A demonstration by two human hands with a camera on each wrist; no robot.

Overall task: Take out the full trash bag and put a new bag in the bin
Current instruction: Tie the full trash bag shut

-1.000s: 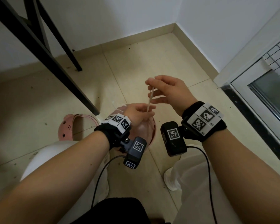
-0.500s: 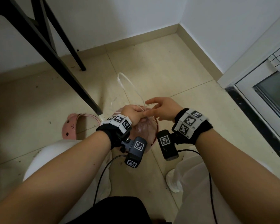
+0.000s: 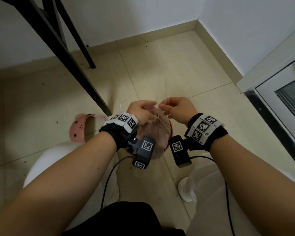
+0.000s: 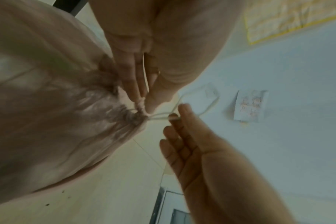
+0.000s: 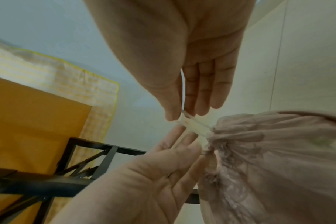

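Note:
A full pinkish trash bag (image 3: 157, 133) sits in a reddish bin (image 3: 171, 132) on the floor between my knees. Its mouth is gathered into a tight neck (image 4: 138, 115). My left hand (image 3: 147, 108) pinches that neck between thumb and fingers (image 4: 133, 84). My right hand (image 3: 165, 107) is just to the right of it and pinches the white drawstring (image 5: 194, 123) between thumb and fingers. The string runs taut from the neck to that pinch, and a loose loop (image 4: 211, 104) trails beyond it. The bin's body is mostly hidden under the bag and my wrists.
A pink lid with a face (image 3: 81, 129) lies on the tiles left of the bin. Black table legs (image 3: 71, 65) slant down at the upper left. Walls meet in a corner behind, and a door frame (image 3: 271, 106) stands to the right. My shoe (image 3: 186, 191) is by the bin.
My right hand came down from holding the drawstring high and now pinches it close to the bag's neck. The left hand stayed on the neck.

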